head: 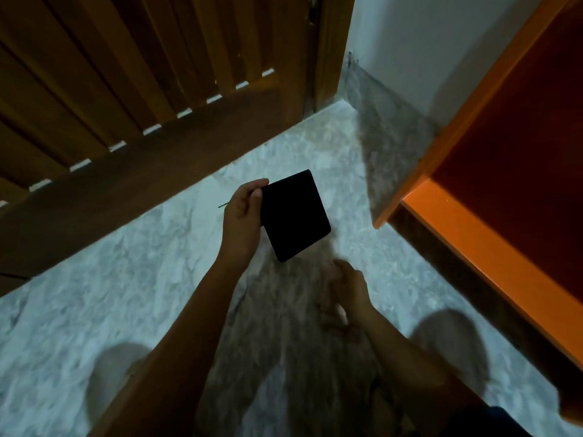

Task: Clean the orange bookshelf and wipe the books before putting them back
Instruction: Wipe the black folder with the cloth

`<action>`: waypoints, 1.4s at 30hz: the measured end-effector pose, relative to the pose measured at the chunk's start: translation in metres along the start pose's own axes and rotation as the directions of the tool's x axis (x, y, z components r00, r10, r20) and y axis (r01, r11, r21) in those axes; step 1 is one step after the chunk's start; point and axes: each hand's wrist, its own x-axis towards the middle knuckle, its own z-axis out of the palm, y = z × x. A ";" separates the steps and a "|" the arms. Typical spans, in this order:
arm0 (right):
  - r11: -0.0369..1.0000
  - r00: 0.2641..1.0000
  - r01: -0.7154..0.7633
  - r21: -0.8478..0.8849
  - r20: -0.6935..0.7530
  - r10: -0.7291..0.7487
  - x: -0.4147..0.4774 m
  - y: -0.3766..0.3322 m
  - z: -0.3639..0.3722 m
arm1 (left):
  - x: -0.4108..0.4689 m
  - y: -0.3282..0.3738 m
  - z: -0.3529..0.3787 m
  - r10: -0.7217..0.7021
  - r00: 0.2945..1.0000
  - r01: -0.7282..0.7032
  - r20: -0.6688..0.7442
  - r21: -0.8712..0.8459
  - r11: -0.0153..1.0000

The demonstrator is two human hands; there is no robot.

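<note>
Marble floor point(132, 279) runs between a wooden door point(126, 89) and the orange shelf point(473, 247), whose visible bay looks bare. Left hand point(241, 216) pinches a black book point(295, 216) above the floor; right hand point(348, 287) is blurred, fingers curled, grip unclear. No cloth shows; wiping and reshelving likely remain.

The grey marbled stone floor point(94, 294) fills the lower view under dim light. A brown slatted wooden door point(94, 74) stands at upper left. A white wall point(426, 42) with a grey stone skirting point(388, 111) meets the floor's far corner.
</note>
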 end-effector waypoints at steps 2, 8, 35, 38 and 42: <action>1.000 1.000 -0.002 -0.004 -0.030 0.002 0.001 0.000 -0.004 | 0.002 -0.003 0.002 -0.010 1.000 0.010 0.026 -0.010 1.000; 0.973 0.998 0.037 0.229 -0.053 -0.026 -0.009 -0.020 -0.036 | -0.005 0.022 0.006 0.063 0.997 -0.063 0.042 0.013 0.998; 0.679 0.684 0.698 0.229 -0.494 -0.537 -0.289 -0.249 -0.327 | -0.230 0.296 0.011 0.724 0.247 -0.950 0.644 0.308 0.050; 0.610 0.661 0.726 0.318 -0.568 -0.490 -0.310 -0.241 -0.340 | -0.242 0.309 0.021 0.726 0.184 -0.969 0.663 0.244 0.023; 0.543 0.584 0.784 0.300 -0.653 -0.482 -0.324 -0.229 -0.355 | -0.251 0.319 0.036 0.754 0.188 -0.982 0.629 0.135 0.131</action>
